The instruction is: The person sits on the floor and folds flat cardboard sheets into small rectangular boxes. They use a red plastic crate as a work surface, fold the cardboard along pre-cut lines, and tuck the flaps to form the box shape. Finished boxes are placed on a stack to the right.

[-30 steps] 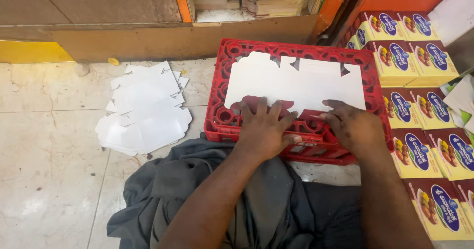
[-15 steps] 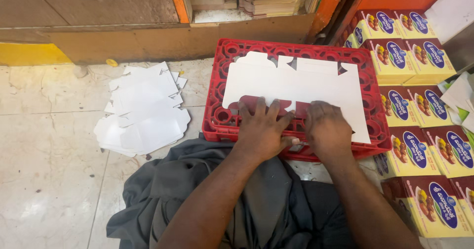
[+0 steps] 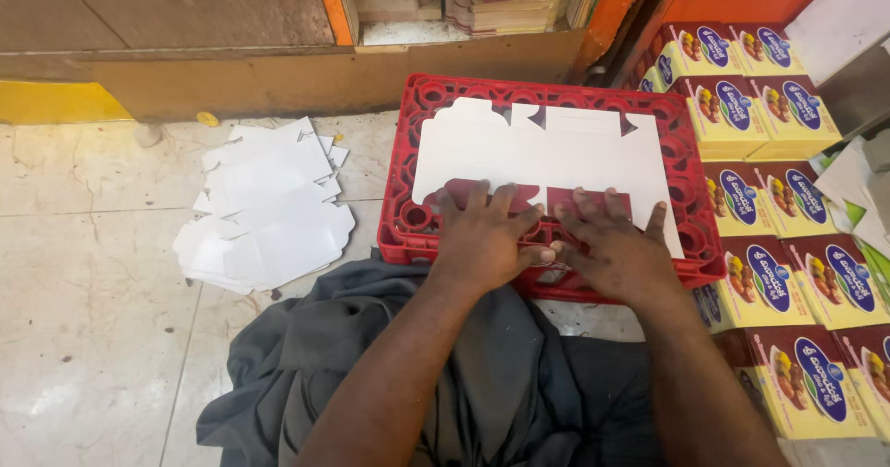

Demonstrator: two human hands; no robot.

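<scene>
We press both spread hands, left hand and right hand, flat on white carton blank over red crate; keep crease straight, pressure even.

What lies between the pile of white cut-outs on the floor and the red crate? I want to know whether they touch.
In the head view, only bare tiled floor separates the pile of white cut-outs from the red crate; they lie apart.
</scene>
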